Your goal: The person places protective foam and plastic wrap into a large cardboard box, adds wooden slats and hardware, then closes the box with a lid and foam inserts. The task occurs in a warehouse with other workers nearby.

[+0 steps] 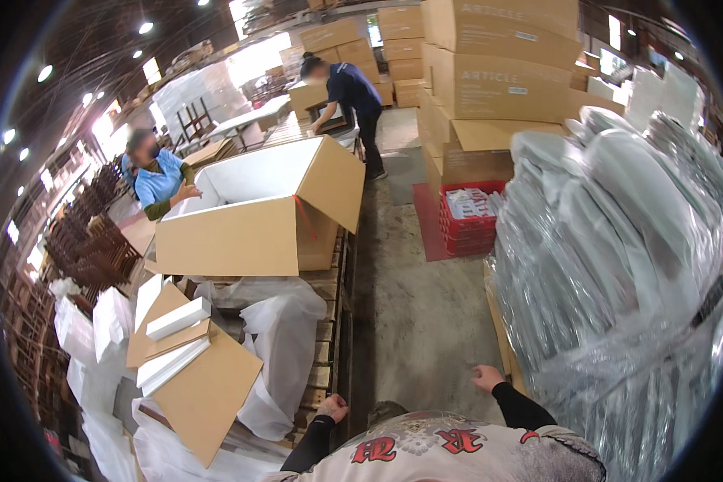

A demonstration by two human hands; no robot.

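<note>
My left hand hangs low beside the edge of the slatted wooden platform, its fingers curled in and nothing showing in them. My right hand is held out over the concrete floor, fingers loosely apart and holding nothing. Close to it on the right are tall bundles of grey pieces wrapped in clear plastic. Left of my left hand lie a flat brown cardboard sheet, white foam strips and crumpled white foam wrap. Farther along the platform stands a large open cardboard box lined with white foam.
A co-worker in light blue reaches into the box from its left side. Another in dark blue bends over a carton beyond. A red crate with white packets stands by stacked cartons. The concrete aisle runs between platform and bundles.
</note>
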